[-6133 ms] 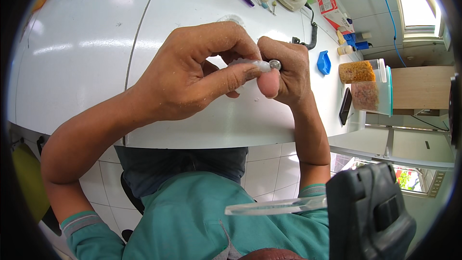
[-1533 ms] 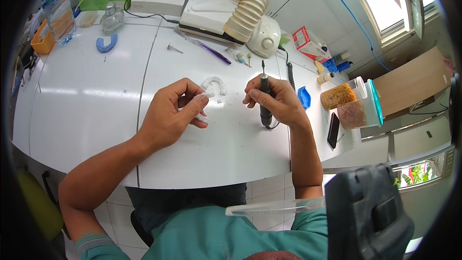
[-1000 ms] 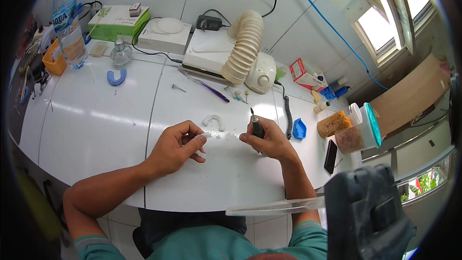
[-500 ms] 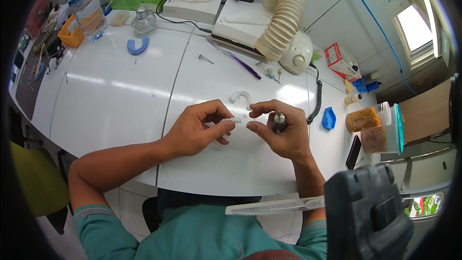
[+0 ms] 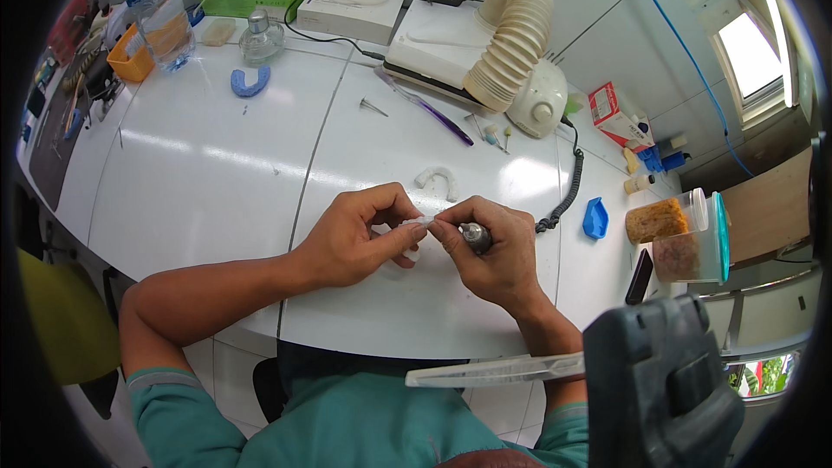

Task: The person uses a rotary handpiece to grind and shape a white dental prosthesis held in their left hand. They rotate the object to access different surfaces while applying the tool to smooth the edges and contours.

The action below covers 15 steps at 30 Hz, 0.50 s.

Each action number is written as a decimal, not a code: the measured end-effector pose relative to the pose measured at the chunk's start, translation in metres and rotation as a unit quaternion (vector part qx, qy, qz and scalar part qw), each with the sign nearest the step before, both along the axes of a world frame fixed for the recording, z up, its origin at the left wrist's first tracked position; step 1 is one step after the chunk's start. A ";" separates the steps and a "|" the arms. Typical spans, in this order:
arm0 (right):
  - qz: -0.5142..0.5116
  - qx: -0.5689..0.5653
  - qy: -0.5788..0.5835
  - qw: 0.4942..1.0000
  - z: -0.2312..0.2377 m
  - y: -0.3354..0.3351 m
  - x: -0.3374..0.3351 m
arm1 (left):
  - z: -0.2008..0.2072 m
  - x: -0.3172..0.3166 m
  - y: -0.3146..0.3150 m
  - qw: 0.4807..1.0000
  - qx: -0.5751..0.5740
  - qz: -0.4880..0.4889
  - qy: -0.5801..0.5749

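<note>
My left hand (image 5: 357, 234) pinches a small white piece (image 5: 419, 221), perhaps a dental mould, between thumb and fingers; the fingers hide much of it. From the other side, the thumb and index fingertips of my right hand (image 5: 501, 256) meet at the edge of this piece. Tucked in the right hand is a silver rotary handpiece (image 5: 476, 237), its rounded end showing and the rest covered by the fingers. Just beyond both hands, a white U-shaped dental arch (image 5: 438, 180) lies on the white table (image 5: 208, 199).
A white machine (image 5: 442, 39) with a ribbed hose (image 5: 516, 39) stands at the back. Nearer lie a purple toothbrush (image 5: 438, 115) and several small burs. A blue arch (image 5: 250, 81) rests far left. On the right are a blue tray (image 5: 595, 218) and plastic tubs (image 5: 689, 251).
My right hand has moved left with the handpiece, and its thumb and index fingertips have closed at the white piece. My left hand keeps its hold almost unmoved.
</note>
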State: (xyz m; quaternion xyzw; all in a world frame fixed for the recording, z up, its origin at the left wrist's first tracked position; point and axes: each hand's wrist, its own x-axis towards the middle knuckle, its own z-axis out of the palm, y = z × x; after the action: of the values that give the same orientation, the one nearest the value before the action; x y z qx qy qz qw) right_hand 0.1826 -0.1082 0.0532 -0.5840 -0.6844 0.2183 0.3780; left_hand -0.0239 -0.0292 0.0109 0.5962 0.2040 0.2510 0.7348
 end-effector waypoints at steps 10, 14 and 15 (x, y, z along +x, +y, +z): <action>-0.008 0.018 -0.007 1.000 -0.003 -0.003 -0.005 | 0.003 -0.001 0.000 1.000 -0.014 -0.024 0.012; -0.078 0.009 0.021 0.997 -0.006 -0.005 0.000 | 0.000 -0.001 0.003 1.000 -0.022 -0.012 0.017; -0.129 0.005 0.082 0.988 -0.005 -0.002 0.011 | -0.002 -0.006 0.004 0.999 -0.030 0.010 0.021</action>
State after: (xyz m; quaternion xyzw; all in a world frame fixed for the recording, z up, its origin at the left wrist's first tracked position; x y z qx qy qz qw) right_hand 0.1934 -0.1105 0.0487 -0.6455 -0.5708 0.2112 0.4614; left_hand -0.0303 -0.0253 0.0093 0.5769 0.2330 0.2392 0.7454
